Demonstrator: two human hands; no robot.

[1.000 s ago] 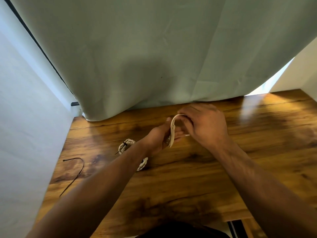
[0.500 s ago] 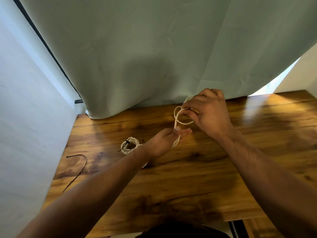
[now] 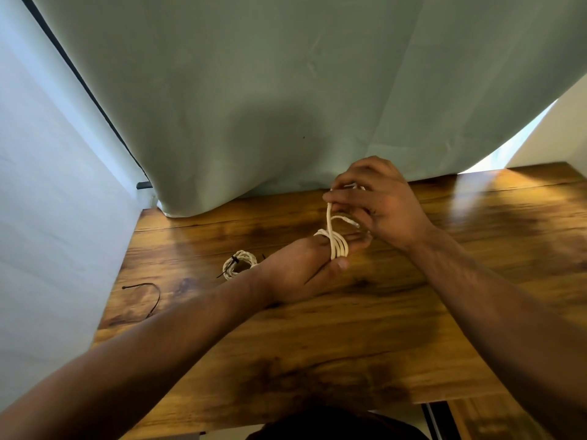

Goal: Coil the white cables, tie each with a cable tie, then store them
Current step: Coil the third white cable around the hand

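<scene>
A white cable (image 3: 337,244) is wound in several loops around the fingers of my left hand (image 3: 305,268), whose thumb presses the loops from below. My right hand (image 3: 378,201) is just above and behind it, pinching the free end of the same cable and holding it up over the loops. A second white cable coil (image 3: 239,263), bound with a black cable tie, lies on the wooden table (image 3: 349,328) just left of my left wrist. A loose black cable tie (image 3: 149,295) lies near the table's left edge.
A pale green curtain (image 3: 286,106) hangs down onto the back of the table. A white wall panel (image 3: 47,217) closes off the left side. The table's front edge runs across the bottom of the view.
My right hand has carried the cable end up and around, and more loops now sit on my left hand's fingers. Both hands have shifted slightly to the right.
</scene>
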